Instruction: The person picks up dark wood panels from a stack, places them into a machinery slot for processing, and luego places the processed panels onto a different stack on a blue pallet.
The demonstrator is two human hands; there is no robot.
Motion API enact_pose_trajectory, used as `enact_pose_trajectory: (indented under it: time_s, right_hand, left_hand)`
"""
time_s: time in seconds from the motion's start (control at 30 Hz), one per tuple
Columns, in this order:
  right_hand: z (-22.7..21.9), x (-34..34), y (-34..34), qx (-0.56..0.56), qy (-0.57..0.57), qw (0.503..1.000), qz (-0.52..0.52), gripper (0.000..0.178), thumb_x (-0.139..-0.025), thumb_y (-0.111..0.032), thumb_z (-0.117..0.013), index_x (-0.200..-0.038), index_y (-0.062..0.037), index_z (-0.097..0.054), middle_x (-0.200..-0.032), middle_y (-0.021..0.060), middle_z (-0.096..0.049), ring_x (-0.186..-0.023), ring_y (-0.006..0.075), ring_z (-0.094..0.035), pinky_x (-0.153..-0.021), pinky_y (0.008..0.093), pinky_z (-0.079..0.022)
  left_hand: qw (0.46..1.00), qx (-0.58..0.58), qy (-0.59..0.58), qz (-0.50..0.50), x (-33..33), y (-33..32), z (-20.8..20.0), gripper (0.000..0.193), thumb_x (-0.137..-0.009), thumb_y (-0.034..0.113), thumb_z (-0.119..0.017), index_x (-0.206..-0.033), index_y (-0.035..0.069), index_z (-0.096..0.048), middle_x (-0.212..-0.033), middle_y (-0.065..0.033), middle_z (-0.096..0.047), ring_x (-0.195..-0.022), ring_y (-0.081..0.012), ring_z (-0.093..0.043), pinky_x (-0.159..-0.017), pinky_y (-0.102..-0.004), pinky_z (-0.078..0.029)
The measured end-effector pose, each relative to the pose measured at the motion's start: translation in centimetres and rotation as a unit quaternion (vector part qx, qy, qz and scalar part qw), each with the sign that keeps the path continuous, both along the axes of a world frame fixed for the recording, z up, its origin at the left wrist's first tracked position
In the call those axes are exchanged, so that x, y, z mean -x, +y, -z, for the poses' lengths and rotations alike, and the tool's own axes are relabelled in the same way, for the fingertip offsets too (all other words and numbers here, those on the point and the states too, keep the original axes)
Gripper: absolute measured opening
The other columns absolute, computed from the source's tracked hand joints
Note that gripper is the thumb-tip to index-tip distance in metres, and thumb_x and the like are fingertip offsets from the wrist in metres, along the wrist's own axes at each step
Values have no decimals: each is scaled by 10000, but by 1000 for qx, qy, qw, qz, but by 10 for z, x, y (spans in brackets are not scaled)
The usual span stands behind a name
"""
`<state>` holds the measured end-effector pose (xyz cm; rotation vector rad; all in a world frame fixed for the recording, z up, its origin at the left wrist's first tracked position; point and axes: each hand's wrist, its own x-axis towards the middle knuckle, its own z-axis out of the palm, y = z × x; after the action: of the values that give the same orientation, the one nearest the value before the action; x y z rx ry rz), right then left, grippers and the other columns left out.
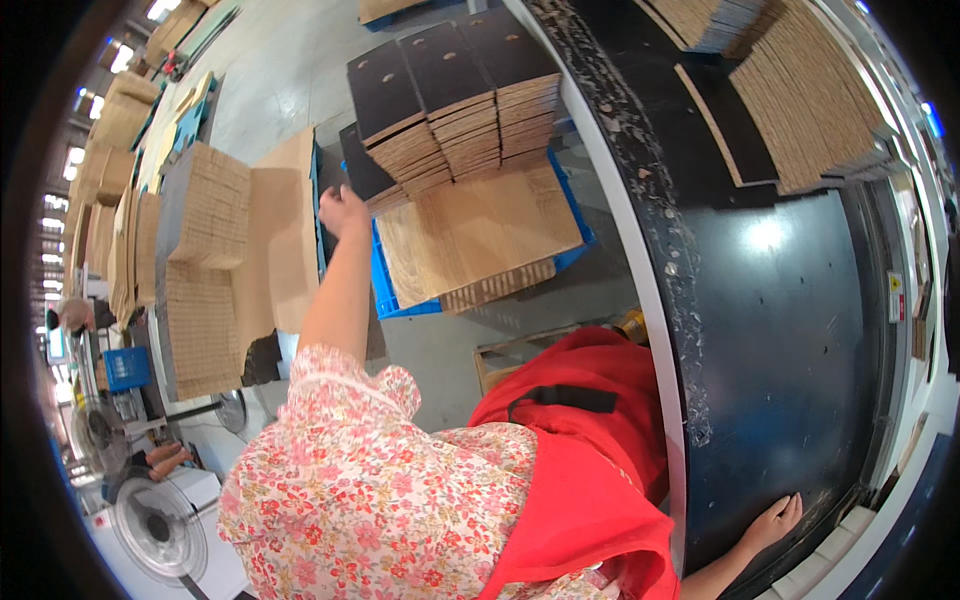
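My left hand [343, 212] reaches out to the left, beside the stacked boards. Its fingers are loosely bent, with a gap between thumb and fingers, and no object shows in them. Closest to it is a dark-faced board [365, 172] at the left edge of the stack. Tall piles of dark-topped boards [450, 75] with layered tan edges stand next to a wood-grain board [480, 235] on a blue pallet [583, 238]. At the lower right, my right hand [775, 522] rests on the black work surface [780, 330], fingers stretched out and holding nothing.
More stacked boards [820, 100] lie at the far end of the black surface, whose pale metal edge [625, 200] runs along my right. Another stack of boards [200, 290] stands left. Beyond it are a fan [158, 525], a blue crate [127, 368] and another person's arm [165, 458].
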<state>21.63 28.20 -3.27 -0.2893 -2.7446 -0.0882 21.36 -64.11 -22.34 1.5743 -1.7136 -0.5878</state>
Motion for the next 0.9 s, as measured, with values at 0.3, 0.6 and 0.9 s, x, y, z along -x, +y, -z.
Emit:
enact_pose_trajectory:
  time_s: [0.3, 0.6, 0.9]
  right_hand:
    - [0, 10, -8, 40, 29, 999, -17, 342, -982, -173, -540, -1189, 87, -618, -1234, 192, -599, -1143, 343, -556, -990, 405, -434]
    - [0, 26, -10, 114, 53, 992, -31, 327, -990, -165, -539, -1202, 72, -617, -1279, 171, -575, -1178, 315, -549, -1018, 380, -425]
    - [-4, 20, -8, 251, 67, 965, -42, 315, -988, -153, -543, -1218, 50, -612, -1267, 153, -586, -1186, 300, -550, -1026, 363, -415]
  left_hand:
    - [906, 93, 75, 406, 10, 242, -89, 295, -859, 67, -645, -1150, 54, -596, -1154, -162, -561, -1111, -340, -518, -976, -415, -417]
    - [664, 208, 276, 663, 139, 378, -233, 140, -817, 44, -688, -955, 52, -666, -938, -102, -654, -927, -277, -606, -826, -381, -478]
    - [517, 18, 66, 853, 202, 572, -236, 196, -835, 246, -683, -975, 110, -698, -1064, -114, -613, -1087, -302, -559, -934, -424, -477]
